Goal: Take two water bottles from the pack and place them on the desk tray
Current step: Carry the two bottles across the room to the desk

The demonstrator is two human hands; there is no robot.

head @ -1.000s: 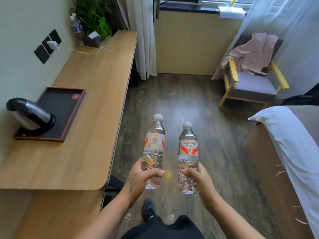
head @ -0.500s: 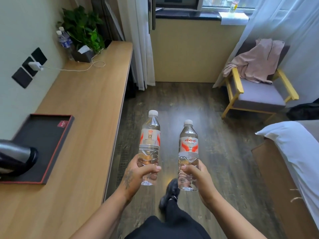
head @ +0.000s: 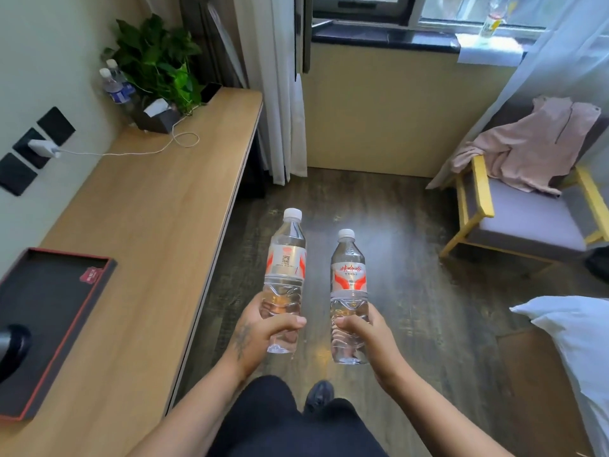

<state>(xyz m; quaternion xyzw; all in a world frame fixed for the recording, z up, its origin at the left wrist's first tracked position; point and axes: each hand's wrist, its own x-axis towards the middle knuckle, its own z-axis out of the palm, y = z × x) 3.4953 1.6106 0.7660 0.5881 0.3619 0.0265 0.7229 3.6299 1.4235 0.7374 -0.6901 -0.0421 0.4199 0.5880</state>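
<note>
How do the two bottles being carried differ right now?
The left-hand bottle shows its label's back with a QR code; the right-hand bottle shows red front lettering. The left-hand bottle's cap sits higher in view than the right-hand bottle's. Both are clear, white-capped, upright, gripped low on the body by the left hand and right hand, over the floor, not yet at the tray.

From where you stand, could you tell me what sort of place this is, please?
Probably a hotel room: a bed with white bedding, a long wall desk holding a black tray, and an armchair by the curtained window.
</note>
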